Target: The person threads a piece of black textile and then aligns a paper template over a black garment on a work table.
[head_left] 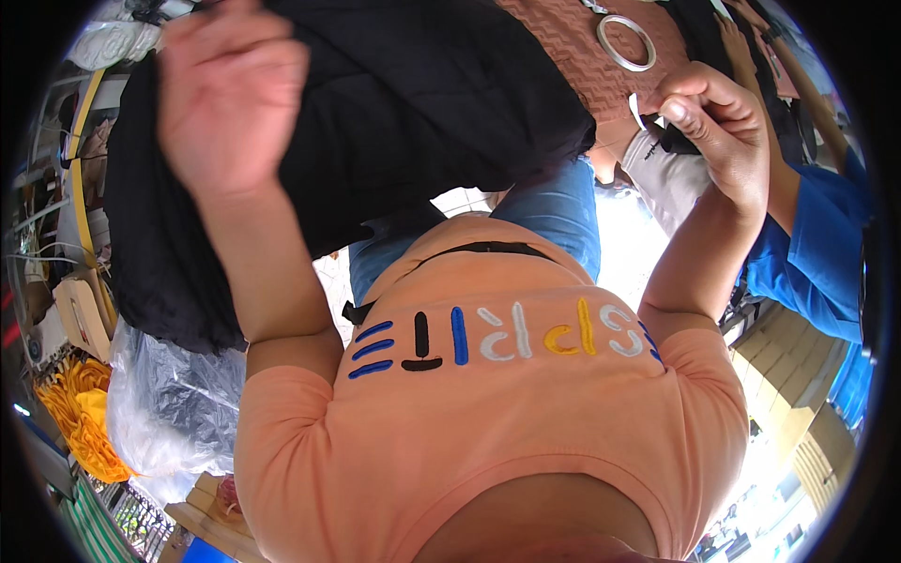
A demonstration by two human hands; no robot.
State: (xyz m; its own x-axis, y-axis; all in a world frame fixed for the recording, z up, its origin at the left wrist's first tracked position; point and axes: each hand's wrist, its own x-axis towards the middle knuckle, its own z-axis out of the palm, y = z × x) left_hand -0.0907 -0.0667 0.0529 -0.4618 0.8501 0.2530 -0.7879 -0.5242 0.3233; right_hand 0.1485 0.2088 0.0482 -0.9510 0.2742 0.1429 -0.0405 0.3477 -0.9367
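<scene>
My left hand (pixel 230 108) is raised over a large heap of black cloth (pixel 422 89). Motion smears its fingers, so I cannot make out whether they are closed on anything. On the right, my right hand (pixel 721 136) is lifted, with thumb and forefinger pinched together. A small white strip (pixel 637 111) sticks out at those fingertips; its material is too small to tell. Beyond the pinch lies a white ring (pixel 626 43), like a narrow roll, on a brownish-pink patterned cloth (pixel 563 38). The black cloth spreads in front of me and hangs down at the left.
A co-worker in a blue shirt (pixel 817 263) is close on my right, with a hand (pixel 737 52) reaching forward. Clear plastic (pixel 178 413) bulges at the left beside a yellow-orange cloth bundle (pixel 83 422). A yellow upright bar (pixel 83 122) stands at far left.
</scene>
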